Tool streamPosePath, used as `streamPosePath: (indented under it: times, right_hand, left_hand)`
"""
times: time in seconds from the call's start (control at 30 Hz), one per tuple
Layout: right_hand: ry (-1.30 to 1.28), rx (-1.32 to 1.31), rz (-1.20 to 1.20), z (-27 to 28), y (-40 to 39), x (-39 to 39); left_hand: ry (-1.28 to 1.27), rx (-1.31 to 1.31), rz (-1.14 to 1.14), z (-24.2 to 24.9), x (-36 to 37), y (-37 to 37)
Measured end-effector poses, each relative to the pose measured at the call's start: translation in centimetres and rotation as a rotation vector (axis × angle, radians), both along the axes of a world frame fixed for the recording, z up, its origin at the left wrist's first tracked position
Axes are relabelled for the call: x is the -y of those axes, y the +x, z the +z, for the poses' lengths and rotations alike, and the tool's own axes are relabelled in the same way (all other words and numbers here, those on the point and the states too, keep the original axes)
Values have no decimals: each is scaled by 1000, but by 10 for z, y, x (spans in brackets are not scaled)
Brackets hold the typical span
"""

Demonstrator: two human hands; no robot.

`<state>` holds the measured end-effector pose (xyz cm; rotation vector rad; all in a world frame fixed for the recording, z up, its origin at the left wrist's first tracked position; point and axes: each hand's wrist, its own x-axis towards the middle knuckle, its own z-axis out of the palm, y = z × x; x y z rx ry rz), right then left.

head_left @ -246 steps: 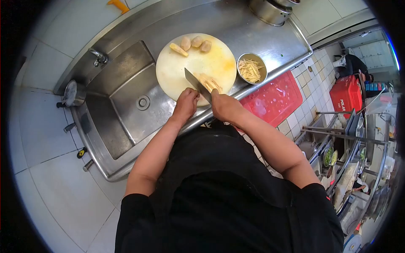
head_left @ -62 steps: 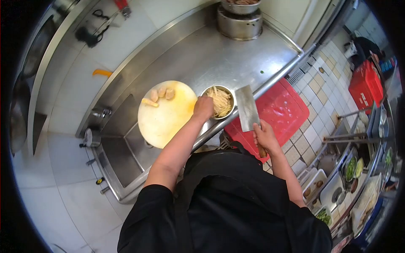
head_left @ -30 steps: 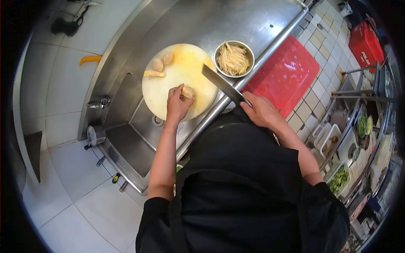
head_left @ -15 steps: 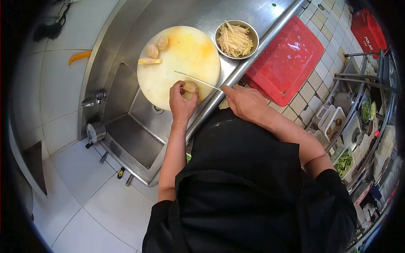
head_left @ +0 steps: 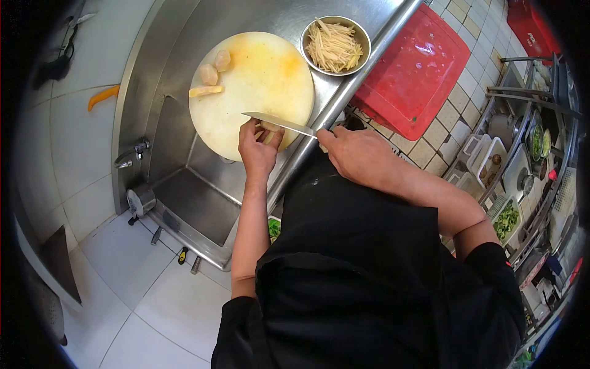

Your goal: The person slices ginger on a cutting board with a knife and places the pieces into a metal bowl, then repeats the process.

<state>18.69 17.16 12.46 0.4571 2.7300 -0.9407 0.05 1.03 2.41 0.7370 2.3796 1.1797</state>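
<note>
Pale peeled piece [head_left: 269, 127]: on round board [head_left: 270, 74], near side, under knife [head_left: 289, 125]. Left hand [head_left: 257, 152]: fingers clamped on piece. Right hand [head_left: 359, 155]: fingers closed round handle. Judged light, stiff, possibly slippery; best gripped low, clear of blade.

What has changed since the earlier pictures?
The left hand took a pale piece toward the near edge of the cutting board. The right hand brought the cleaver over it. The shreds are off the board; the bowl is fuller. Two other pieces and the slice stayed.
</note>
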Motion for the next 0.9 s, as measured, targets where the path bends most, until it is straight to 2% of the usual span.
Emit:
streamPosePath:
  times: [0.5,0.9]
  right_hand:
    - [-145,54,26,-23,-38,-5]
    - [-249,30,-15,-45,-81,0]
  left_hand:
    - [-8,126,-23,3,2,-7]
    - [-4,121,-42,-2,6,-10]
